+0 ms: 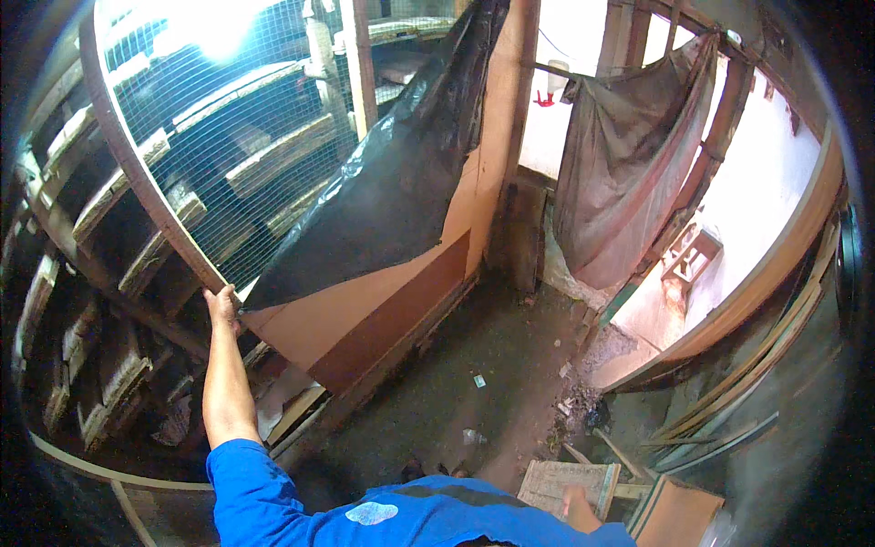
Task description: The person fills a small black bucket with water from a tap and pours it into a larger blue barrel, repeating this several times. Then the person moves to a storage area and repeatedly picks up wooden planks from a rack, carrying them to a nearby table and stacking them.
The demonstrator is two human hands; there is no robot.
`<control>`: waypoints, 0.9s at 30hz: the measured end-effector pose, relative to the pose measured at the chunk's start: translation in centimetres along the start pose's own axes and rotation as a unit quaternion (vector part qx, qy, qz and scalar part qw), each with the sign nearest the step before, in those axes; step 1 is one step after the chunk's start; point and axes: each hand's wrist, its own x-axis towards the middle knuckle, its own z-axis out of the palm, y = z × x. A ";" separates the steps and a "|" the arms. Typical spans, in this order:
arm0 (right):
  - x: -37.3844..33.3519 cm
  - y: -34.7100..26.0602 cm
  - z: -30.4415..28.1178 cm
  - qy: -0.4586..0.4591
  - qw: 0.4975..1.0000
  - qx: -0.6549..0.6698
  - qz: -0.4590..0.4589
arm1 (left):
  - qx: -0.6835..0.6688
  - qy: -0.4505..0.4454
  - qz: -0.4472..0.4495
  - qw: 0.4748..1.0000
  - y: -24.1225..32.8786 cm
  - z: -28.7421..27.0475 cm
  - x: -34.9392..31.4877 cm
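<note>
My left hand (221, 305) is closed around the lower end of a wooden frame (150, 178), my arm stretched out to the left. Wire mesh (246, 118) fills that frame, and a dark plastic sheet (383, 201) hangs slantwise over its right part. Tan and brown panelling (392, 314) shows below the sheet. At the lower edge, part of my right hand (576, 500) shows beside my blue shirt, in front of a small wooden board (547, 479). Its fingers cannot be made out clearly, nor whether they touch the board.
Rough wooden slats (118, 196) stand in rows at the left. A dark dirt floor (437, 356) runs ahead, with scraps on it. A dusty cloth (629, 146) hangs over an opening, near a small wooden stool (690, 252). Long strips of wood (747, 365) lean at the right.
</note>
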 end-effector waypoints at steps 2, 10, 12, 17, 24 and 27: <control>-0.8 0.9 1.1 -0.021 1.000 -0.012 0.014 | -0.018 -0.021 0.031 0.999 -0.4 0.2 0.2; 0.4 -2.8 5.5 -0.097 0.992 -0.081 -0.019 | -0.058 -0.125 0.017 0.990 1.7 -2.3 -8.3; 0.9 -6.6 6.9 -0.082 0.987 -0.097 -0.100 | -0.043 -0.161 0.095 0.981 1.5 -3.3 -11.9; -5.5 -19.6 9.1 -0.048 0.934 -0.057 -0.349 | -0.071 -0.227 0.086 0.968 1.1 -5.1 -19.6; -22.9 -30.0 11.1 -0.119 0.807 -0.071 -0.574 | 0.101 -0.294 0.136 0.941 1.3 -6.1 -29.9; -28.1 -30.3 12.1 -0.160 0.761 -0.045 -0.627 | 0.084 -0.351 0.159 0.919 1.8 -6.6 -34.1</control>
